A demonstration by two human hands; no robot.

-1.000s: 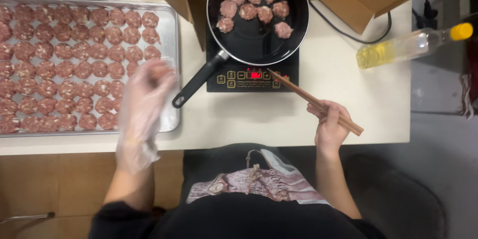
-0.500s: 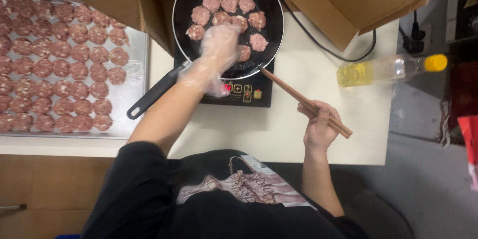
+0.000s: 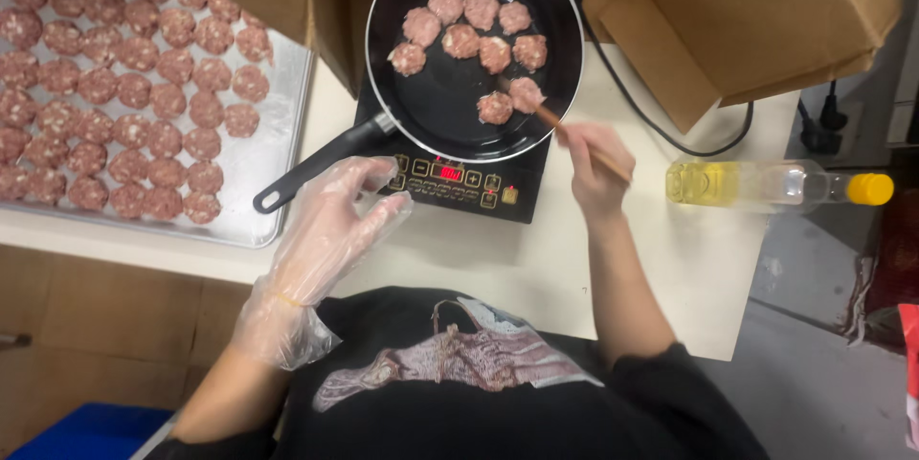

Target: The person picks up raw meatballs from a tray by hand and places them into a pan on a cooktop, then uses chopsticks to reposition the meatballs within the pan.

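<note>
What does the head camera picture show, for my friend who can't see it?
A person's right hand pokes wooden chopsticks at raw pink meatballs in a round black frying pan on a black induction cooker. The left hand, in a clear plastic glove, hovers empty near the pan's handle. A metal tray of meatballs lies left.

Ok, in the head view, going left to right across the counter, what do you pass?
Metal tray of raw meatballs → gloved left hand → black frying pan on the induction cooker → right hand holding chopsticks → oil bottle lying on its side.
</note>
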